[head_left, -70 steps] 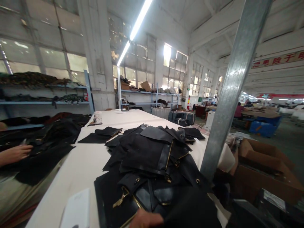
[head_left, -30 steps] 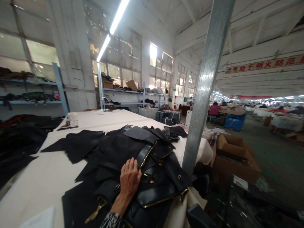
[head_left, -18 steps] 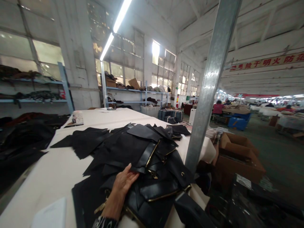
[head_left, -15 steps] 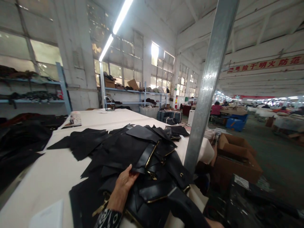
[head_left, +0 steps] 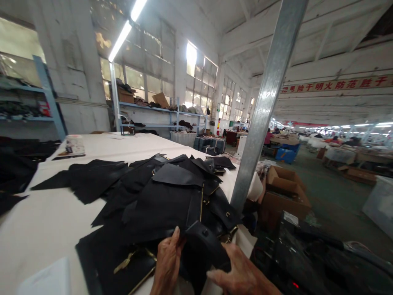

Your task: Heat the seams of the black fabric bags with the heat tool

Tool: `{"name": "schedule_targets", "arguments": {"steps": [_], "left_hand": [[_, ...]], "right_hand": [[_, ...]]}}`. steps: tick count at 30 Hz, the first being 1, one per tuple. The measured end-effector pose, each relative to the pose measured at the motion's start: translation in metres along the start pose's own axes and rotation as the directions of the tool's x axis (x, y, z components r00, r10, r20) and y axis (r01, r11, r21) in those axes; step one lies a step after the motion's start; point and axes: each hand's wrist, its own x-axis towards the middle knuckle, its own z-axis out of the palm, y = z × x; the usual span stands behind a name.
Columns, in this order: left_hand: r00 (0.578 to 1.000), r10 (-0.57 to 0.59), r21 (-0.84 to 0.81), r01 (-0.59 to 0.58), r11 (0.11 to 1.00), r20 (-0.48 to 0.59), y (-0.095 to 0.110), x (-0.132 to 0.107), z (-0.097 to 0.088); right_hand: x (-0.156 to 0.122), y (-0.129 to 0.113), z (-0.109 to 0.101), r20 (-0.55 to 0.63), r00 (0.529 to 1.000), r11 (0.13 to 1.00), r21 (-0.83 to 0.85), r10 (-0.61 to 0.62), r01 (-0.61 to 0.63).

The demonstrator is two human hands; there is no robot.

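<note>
My left hand (head_left: 168, 259) is closed at the near edge of a black leather-like panel (head_left: 172, 209) with a gold zipper along its right side. Its thumb points up, pressed on the material. In front of it, my right hand (head_left: 241, 271) grips a curved black leather piece (head_left: 204, 239) with a small dark slot near its top. Part of that piece is hidden behind the fingers. Many similar black pieces (head_left: 101, 180) lie in an overlapping heap around both hands. A gold zipper pull (head_left: 124, 263) rests on a panel to the left.
The heap lies on a white table (head_left: 46, 229). A grey metal post (head_left: 260, 102) rises at its right edge. Cardboard boxes (head_left: 284, 200) and a dark plastic-wrapped bundle (head_left: 294, 254) stand on the right. A white flat object (head_left: 46, 278) lies at the near left.
My right hand has come in from the lower right with the curved black piece, now beside my left hand. My left hand has moved slightly down and right. The view has turned right.
</note>
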Motion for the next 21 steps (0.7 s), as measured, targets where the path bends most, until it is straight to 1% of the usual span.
{"name": "schedule_targets", "arguments": {"steps": [2,4,7,9,10,13,16,18,21], "left_hand": [[0.999,-0.046,0.018,0.046,0.999,0.01,-0.006,-0.012,-0.001],[0.996,-0.091,0.002,0.091,0.996,0.016,-0.013,-0.021,-0.001],[0.994,-0.106,-0.105,0.109,0.988,0.032,-0.021,-0.027,-0.003],[0.993,-0.11,-0.184,0.116,0.976,0.044,-0.023,-0.025,-0.004],[0.992,-0.116,-0.214,0.123,0.969,0.047,-0.022,-0.023,-0.004],[0.99,-0.128,-0.24,0.137,0.961,0.053,-0.022,-0.02,-0.005],[0.992,-0.119,-0.192,0.125,0.974,0.04,-0.023,-0.024,-0.005],[0.992,-0.122,-0.147,0.126,0.981,0.035,-0.024,-0.029,-0.006],[0.993,-0.112,-0.084,0.114,0.99,0.023,-0.026,-0.036,-0.008]], "right_hand": [[0.006,0.004,0.004,0.032,0.999,0.998,0.063,-0.009,0.007],[0.012,0.006,0.005,0.035,0.999,0.995,0.097,0.006,-0.01],[0.017,0.005,-0.002,-0.069,0.994,0.994,0.074,0.081,-0.076],[0.011,0.003,-0.01,-0.125,0.988,0.995,0.056,0.093,-0.087],[0.005,0.002,-0.014,-0.127,0.987,0.995,0.046,0.093,-0.088],[-0.017,-0.001,-0.019,-0.033,0.996,0.996,0.05,0.078,-0.077],[-0.033,-0.002,-0.01,0.054,0.992,0.991,0.066,0.113,-0.116],[-0.032,0.001,-0.001,0.088,0.988,0.988,0.069,0.13,-0.136],[-0.017,0.007,0.009,0.091,0.991,0.991,0.088,0.094,-0.102]]}}
